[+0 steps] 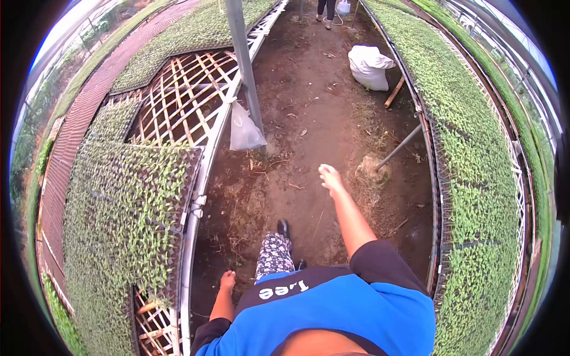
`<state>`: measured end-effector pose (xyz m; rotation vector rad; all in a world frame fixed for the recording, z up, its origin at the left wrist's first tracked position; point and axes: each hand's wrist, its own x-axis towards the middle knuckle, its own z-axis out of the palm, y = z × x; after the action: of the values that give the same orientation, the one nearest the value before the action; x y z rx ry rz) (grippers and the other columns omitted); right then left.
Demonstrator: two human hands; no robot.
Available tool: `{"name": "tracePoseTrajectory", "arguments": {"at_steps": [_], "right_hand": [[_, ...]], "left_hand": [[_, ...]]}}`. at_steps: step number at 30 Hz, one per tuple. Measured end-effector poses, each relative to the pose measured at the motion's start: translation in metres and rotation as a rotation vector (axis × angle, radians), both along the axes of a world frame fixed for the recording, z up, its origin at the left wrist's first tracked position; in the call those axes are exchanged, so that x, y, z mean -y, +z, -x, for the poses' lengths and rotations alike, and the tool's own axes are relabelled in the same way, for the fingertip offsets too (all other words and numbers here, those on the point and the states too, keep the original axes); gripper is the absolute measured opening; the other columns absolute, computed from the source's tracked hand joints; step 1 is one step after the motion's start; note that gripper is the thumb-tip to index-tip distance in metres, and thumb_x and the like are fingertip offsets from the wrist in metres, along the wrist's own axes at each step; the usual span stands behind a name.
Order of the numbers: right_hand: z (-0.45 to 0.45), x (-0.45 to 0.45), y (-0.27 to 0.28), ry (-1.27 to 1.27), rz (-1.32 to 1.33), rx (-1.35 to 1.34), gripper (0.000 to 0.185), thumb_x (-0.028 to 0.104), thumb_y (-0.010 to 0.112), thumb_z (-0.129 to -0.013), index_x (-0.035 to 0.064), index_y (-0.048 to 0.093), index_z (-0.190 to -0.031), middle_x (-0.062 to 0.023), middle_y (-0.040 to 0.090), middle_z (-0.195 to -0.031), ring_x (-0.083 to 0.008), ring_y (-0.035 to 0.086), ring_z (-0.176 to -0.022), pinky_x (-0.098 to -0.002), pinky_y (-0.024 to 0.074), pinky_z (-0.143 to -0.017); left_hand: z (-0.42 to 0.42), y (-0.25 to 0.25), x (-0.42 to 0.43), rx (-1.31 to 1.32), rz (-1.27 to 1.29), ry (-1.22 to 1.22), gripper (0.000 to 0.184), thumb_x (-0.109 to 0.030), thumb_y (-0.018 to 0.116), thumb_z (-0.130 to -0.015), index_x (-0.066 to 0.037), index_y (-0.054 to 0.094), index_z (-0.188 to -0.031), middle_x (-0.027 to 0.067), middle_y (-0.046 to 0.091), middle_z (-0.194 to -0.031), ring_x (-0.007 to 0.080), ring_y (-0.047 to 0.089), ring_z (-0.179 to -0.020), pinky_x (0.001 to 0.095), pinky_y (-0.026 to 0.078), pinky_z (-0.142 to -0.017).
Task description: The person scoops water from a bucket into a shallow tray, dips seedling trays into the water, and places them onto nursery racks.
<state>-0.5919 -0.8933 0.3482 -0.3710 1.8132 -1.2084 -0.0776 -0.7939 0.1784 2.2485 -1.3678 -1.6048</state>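
My right hand (330, 178) reaches forward over the dirt path (303, 113), its fingers loosely bent and a little apart, with nothing visible in it. Low at my side, my left hand (228, 279) hangs near the edge of the left bench (189, 255); its fingers are slightly curled and I see nothing in them. Neither hand touches anything. Seedling trays (130, 207) full of small green plants lie on that bench. A translucent plastic bag (246, 129) hangs from the bench edge by a grey post (240, 53).
A white sack (369, 66) stands at the path's right side, beside a wooden stick (394, 92). More seedlings (469, 178) cover the right bench, braced by a slanted pole (401, 146). Bare lattice slats (181, 98) show on the left. Another person (326, 10) stands far ahead.
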Motion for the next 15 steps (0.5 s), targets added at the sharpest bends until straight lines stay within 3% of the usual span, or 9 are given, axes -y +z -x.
{"name": "tracePoseTrajectory", "arguments": {"at_steps": [2,5,8,10,11,12,14,15], "right_hand": [[-0.012,0.06,0.021,0.138,0.044,0.055,0.034,0.029,0.051,-0.079,0.0189,0.047,-0.112,-0.0005,0.049,-0.108,-0.0135,0.047,-0.091,-0.0317,0.0394,-0.07],[-0.002,0.11,0.032,0.234,0.109,0.009,0.033,0.028,0.051,-0.079,0.0185,0.048,-0.111,0.0005,0.051,-0.101,-0.0125,0.047,-0.087,-0.0307,0.0399,-0.068],[0.056,0.13,0.047,0.187,-0.011,-0.017,0.033,0.027,0.052,-0.079,0.017,0.049,-0.11,0.0027,0.052,-0.095,-0.0091,0.047,-0.079,-0.0283,0.0397,-0.066],[0.112,0.134,0.046,0.066,-0.026,-0.041,0.032,0.026,0.052,-0.079,0.0159,0.049,-0.109,0.0036,0.051,-0.094,-0.0079,0.047,-0.075,-0.0269,0.0396,-0.064],[0.139,0.131,0.05,-0.021,-0.045,-0.04,0.032,0.026,0.052,-0.079,0.0155,0.049,-0.109,0.0033,0.051,-0.094,-0.0077,0.047,-0.074,-0.0255,0.0396,-0.061],[0.165,0.126,0.054,-0.106,-0.065,-0.041,0.032,0.026,0.052,-0.079,0.015,0.049,-0.108,0.0031,0.052,-0.094,-0.0075,0.047,-0.073,-0.0241,0.0396,-0.058],[0.216,0.109,0.046,-0.255,-0.018,-0.041,0.031,0.026,0.052,-0.079,0.0152,0.049,-0.108,0.0024,0.052,-0.093,-0.0073,0.047,-0.073,-0.0222,0.0387,-0.053],[0.24,0.097,0.042,-0.318,-0.015,0.011,0.03,0.026,0.051,-0.079,0.0156,0.049,-0.107,0.0024,0.052,-0.093,-0.0076,0.048,-0.074,-0.0214,0.0381,-0.051]], "left_hand": [[0.024,0.013,0.025,0.039,-0.096,-0.092,0.035,-0.025,0.052,-0.078,-0.003,0.05,-0.105,0.0054,0.054,-0.073,0.0121,0.049,-0.054,0.0276,0.041,-0.048],[0.06,0.002,0.081,-0.298,-0.296,0.156,0.033,-0.024,0.052,-0.078,-0.003,0.05,-0.103,0.0027,0.051,-0.065,0.0112,0.044,-0.045,0.0288,0.037,-0.041],[0.128,0.026,0.178,-0.189,-0.131,-0.156,0.035,-0.023,0.051,-0.079,-0.002,0.048,-0.107,0.0048,0.054,-0.075,0.0123,0.048,-0.055,0.0281,0.041,-0.049],[0.197,0.085,0.246,-0.25,0.047,0.018,0.036,-0.022,0.051,-0.079,-0.002,0.047,-0.109,0.0075,0.056,-0.088,0.0145,0.053,-0.071,0.0277,0.043,-0.063],[0.225,0.1,0.286,-0.274,0.197,-0.032,0.038,-0.022,0.051,-0.08,-0.002,0.046,-0.111,0.0099,0.053,-0.102,0.0171,0.051,-0.091,0.0283,0.039,-0.08],[0.246,0.104,0.329,-0.361,0.369,-0.068,0.038,-0.021,0.05,-0.081,-0.001,0.044,-0.112,0.0115,0.051,-0.107,0.0189,0.048,-0.1,0.0288,0.036,-0.086],[0.31,0.188,0.396,-0.465,0.677,-0.011,0.035,-0.017,0.047,-0.082,0.0,0.043,-0.113,0.0125,0.047,-0.114,0.0198,0.044,-0.105,0.03,0.032,-0.09],[0.337,0.234,0.426,-0.385,0.765,-0.026,0.035,-0.016,0.046,-0.083,0.0,0.043,-0.114,0.0126,0.047,-0.112,0.0201,0.043,-0.106,0.0302,0.031,-0.091]]}}
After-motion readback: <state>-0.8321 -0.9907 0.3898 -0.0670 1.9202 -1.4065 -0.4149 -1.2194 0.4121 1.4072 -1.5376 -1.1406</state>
